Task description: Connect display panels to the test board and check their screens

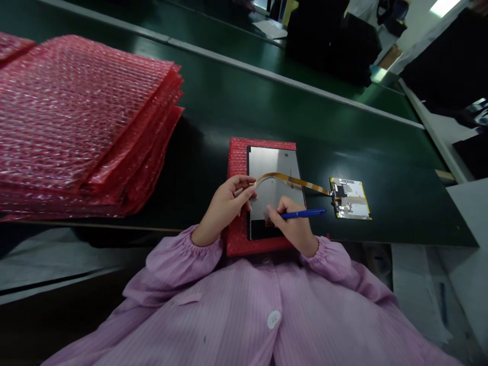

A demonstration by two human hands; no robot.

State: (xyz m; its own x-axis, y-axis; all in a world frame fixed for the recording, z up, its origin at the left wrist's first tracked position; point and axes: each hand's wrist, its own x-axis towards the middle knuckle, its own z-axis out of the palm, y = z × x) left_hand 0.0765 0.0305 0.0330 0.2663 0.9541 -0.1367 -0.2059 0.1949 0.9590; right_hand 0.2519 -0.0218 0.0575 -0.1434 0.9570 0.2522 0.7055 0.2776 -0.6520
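My left hand (231, 202) pinches the end of an orange flat ribbon cable (284, 177) above the left side of a display panel (267, 162). From there the cable arches right to a small circuit board (351, 198) with a yellow edge, lying on the table. My right hand (293, 221) is closed around a blue pen (305, 213), its fingertips over the lower part of the panel. The pen's tip is hard to make out. Beneath the panel, which lies grey side up, is a red bubble-wrap sheet or bag (238, 157).
A tall stack of red bubble-wrap bags (76, 112) stands on the left of the dark green table (213, 86). A pale strip (267, 73) runs across the table behind the work. Dark boxy objects (331, 40) stand at the back right.
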